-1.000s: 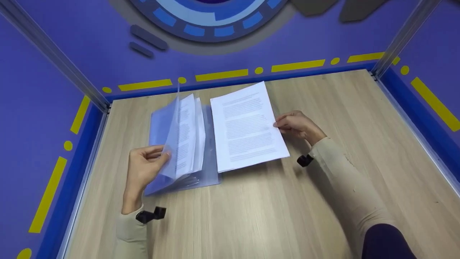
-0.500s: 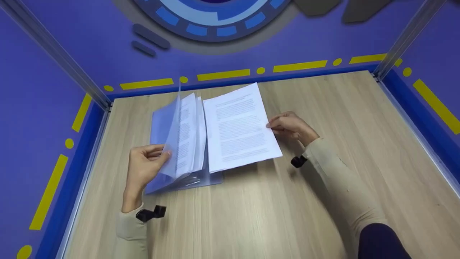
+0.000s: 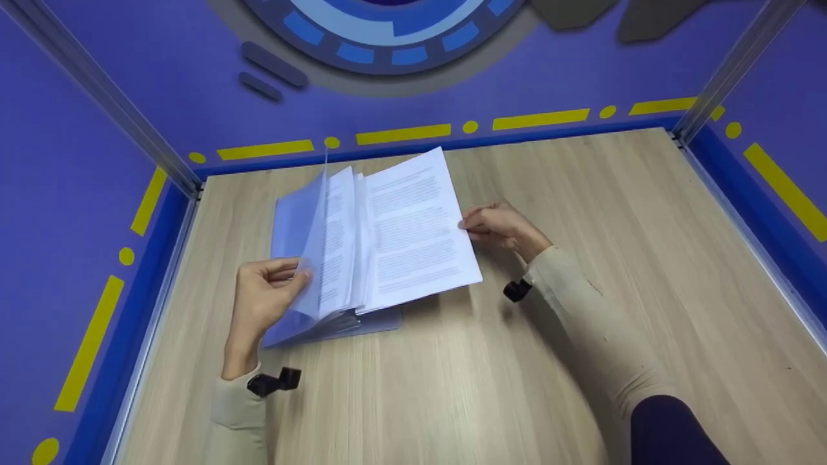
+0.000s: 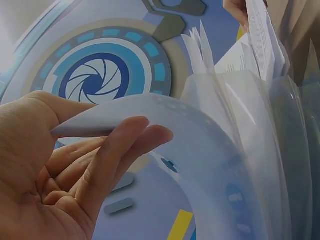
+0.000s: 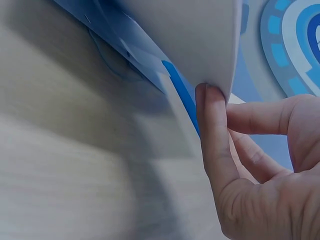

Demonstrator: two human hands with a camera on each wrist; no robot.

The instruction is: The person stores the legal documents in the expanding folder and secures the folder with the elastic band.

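Note:
A translucent bluish document folder point(image 3: 294, 223) lies opened on the table, with printed sheets point(image 3: 337, 239) standing among its clear leaves. My left hand point(image 3: 265, 294) pinches the folder's flexible cover between thumb and fingers; in the left wrist view the cover point(image 4: 200, 145) bends in an arc away from the hand. My right hand point(image 3: 501, 226) pinches the right edge of a stack of printed paper point(image 3: 417, 232), raised at a tilt. The stack's left edge sits at the folder's leaves; how deep it lies between them is hidden. In the right wrist view the stack point(image 5: 195, 40) shows its blank underside.
The wooden tabletop point(image 3: 426, 381) extends in front and to the right. Blue-purple panels point(image 3: 504, 71) with yellow markings enclose the back and sides. A small black camera mount point(image 3: 274, 382) sits on the left wrist, another point(image 3: 517, 290) on the right.
My right hand has moved left with the stack of paper, bringing its left edge up against the folder's leaves. The left hand has stayed almost still on the cover.

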